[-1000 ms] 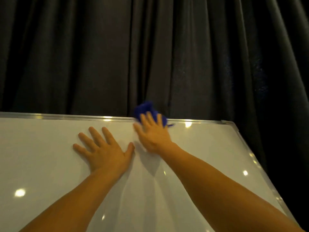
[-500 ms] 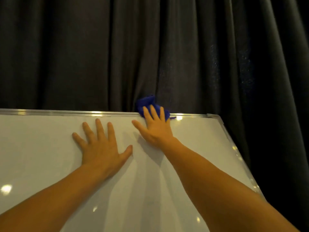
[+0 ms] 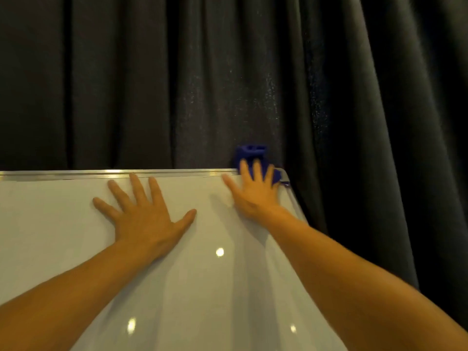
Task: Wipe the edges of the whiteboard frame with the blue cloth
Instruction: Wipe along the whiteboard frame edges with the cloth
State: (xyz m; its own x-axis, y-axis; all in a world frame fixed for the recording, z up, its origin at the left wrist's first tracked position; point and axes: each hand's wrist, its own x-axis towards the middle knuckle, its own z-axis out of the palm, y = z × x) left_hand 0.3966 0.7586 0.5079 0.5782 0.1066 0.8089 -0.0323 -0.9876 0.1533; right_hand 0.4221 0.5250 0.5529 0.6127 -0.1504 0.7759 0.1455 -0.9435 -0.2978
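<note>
A white whiteboard [image 3: 76,236] with a thin silver frame [image 3: 76,173] fills the lower part of the view. The blue cloth [image 3: 249,154] is bunched on the frame's top edge at the far right corner. My right hand [image 3: 253,193] presses on the cloth with fingers spread over it, slightly blurred. My left hand [image 3: 144,214] lies flat on the board surface, fingers apart, holding nothing, its fingertips just below the top frame.
A dark grey pleated curtain [image 3: 228,72] hangs right behind the board and to its right. The board's right frame edge [image 3: 295,203] runs down beside my right forearm. Ceiling lights reflect as bright spots on the board.
My right hand has slid the blue cloth rightwards along the top frame edge, from the middle to the right corner. My left hand has stayed flat on the board.
</note>
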